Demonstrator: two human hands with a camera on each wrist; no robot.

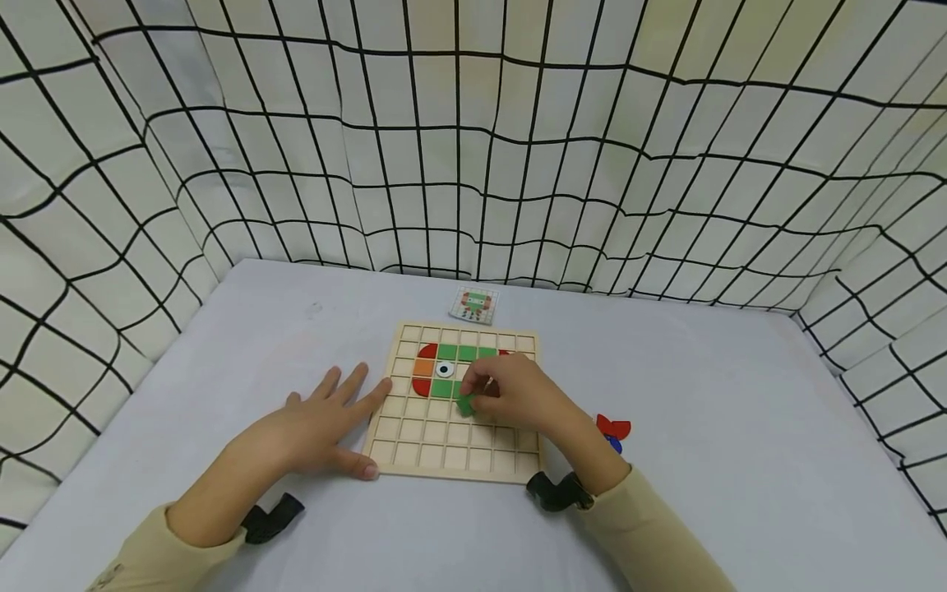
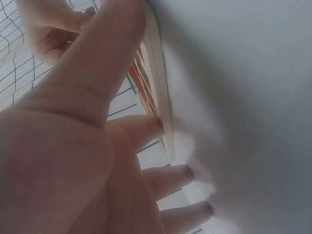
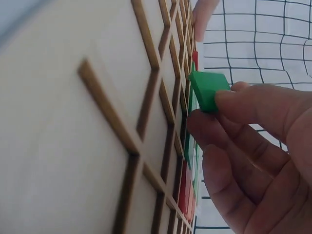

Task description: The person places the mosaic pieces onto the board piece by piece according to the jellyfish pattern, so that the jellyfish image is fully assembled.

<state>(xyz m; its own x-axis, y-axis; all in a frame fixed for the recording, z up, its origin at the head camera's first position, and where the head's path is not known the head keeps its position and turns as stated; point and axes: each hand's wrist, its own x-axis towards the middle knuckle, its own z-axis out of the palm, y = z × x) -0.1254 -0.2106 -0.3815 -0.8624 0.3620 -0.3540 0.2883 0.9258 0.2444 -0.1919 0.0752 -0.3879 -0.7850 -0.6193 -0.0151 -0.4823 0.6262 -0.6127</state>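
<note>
My right hand [image 1: 521, 393] pinches a green square tile [image 3: 208, 90] between thumb and fingers, low over the wooden grid board [image 1: 432, 452]. Coloured tiles lie in the board's upper cells: a row of green tiles [image 1: 467, 353], an orange tile [image 1: 424, 367] between red rounded pieces [image 1: 422, 386], and a white eye tile [image 1: 444, 369]. More pieces are hidden behind the right hand. My left hand [image 1: 314, 432] rests with spread fingers at the board's left side, its thumb and index finger at the edge.
Behind the board lies a small pattern card [image 1: 473, 305]. Red pieces [image 1: 612, 427] and a blue piece [image 1: 614, 445] lie on the white table [image 1: 740, 444] by the right forearm. Black netting [image 1: 488, 131] over white sheeting encloses the back and sides.
</note>
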